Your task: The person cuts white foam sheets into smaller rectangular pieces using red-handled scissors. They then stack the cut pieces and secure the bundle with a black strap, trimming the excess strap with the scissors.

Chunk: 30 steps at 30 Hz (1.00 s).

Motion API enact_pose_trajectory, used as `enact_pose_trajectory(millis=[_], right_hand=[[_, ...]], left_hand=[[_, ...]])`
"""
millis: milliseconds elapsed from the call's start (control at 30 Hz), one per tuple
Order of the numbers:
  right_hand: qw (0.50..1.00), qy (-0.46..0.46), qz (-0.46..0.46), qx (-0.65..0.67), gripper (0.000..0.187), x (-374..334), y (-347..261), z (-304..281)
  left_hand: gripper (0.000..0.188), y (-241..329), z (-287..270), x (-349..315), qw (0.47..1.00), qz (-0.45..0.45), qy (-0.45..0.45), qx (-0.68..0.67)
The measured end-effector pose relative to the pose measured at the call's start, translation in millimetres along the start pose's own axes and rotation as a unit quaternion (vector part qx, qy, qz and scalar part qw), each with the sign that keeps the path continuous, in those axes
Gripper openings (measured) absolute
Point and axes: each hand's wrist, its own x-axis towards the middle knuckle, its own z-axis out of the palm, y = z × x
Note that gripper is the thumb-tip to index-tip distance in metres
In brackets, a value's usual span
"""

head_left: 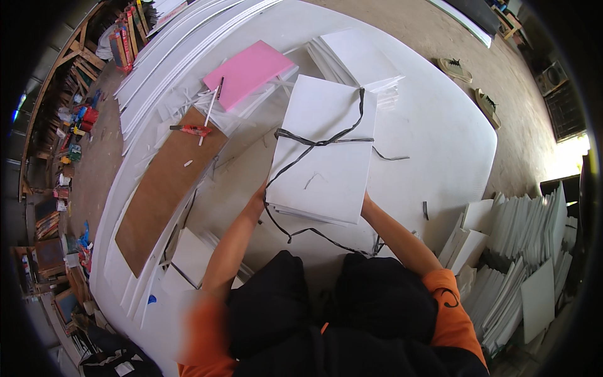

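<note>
Mostly, a broad white surface (449,160) fills the view, carrying everything within reach of a person whose dark-clad knees (386,292) show at its near edge. Long white sheets (151,85) lie layered along its far left edge, and many white panels (527,226) are stacked past its right edge, toward the near corner. A brown board (166,198) slants along the left edge. Near the middle is the strapped white stack (333,182), its long axis running away from the knees toward the far edge, leaning slightly right; it stands before a looser white stack (361,56) and, to the left of that, a pink slab (254,69). The left hand (259,196) meets the strapped stack's left side and the right hand (367,204) its right side, both close to its near end, neither clearly nearer, so most of its length stretches ahead of them. The fingers disappear behind or under the panels; how far they are curled cannot be told. A black strap (320,143) crosses on top, off toward the left side, beyond both hands. Smallest, a red cutter (196,130) rests on the brown board's far end.
</note>
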Motion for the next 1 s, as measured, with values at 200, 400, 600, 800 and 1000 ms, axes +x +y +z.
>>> enact_pose_trajectory(millis=[200,400,600,800,1000], right_hand=[[0.995,0.003,-0.085,-0.058,0.053,-4,-8,16],[0.991,-0.007,-0.108,-0.08,0.05,0,-10,11],[0.992,-0.009,-0.077,-0.099,0.05,11,-8,-2],[0.992,0.013,-0.067,-0.108,0.05,8,-8,-11],[0.991,0.009,-0.047,-0.122,0.05,16,-4,-12]], left_hand=[[0.073,2,8,9,1.0,0.02,0.005,0.002],[0.073,15,12,42,0.999,0.049,0.004,0.011],[0.073,22,16,56,0.997,0.064,0.007,0.03],[0.074,21,25,49,0.998,0.049,0.014,0.043],[0.074,31,20,55,0.995,0.079,0.017,0.056]])
